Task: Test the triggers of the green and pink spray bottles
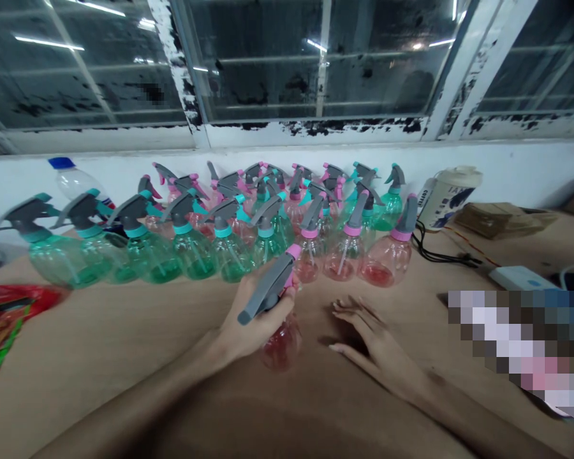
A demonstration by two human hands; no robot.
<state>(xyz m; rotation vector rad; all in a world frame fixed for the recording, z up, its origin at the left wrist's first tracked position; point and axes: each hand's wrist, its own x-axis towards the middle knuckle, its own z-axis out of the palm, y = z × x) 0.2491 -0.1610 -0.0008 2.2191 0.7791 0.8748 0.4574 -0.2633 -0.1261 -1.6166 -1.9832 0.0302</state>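
- While the left hand [242, 328] is closed around the neck of a pink translucent plastic spray bottle [280, 344], the bottle stands low in the middle of the brown counter [124, 357], with its round body below the fingers.
- Its long axis is close to upright. Its grey plastic trigger head [268, 290] slants from 7 o'clock up to 1 o'clock, with the pink tip at the 1 o'clock end.
- The right hand [370, 344] lies open and palm down on the counter, holding nothing. Its spread fingers point toward 10 o'clock.
- From the right hand, the bottle lies at 9 o'clock, near but not touching, so the left hand is the nearer.
- At 12 o'clock beyond both hands, a crowd of green and pink spray bottles [191, 255] stands along the wall.
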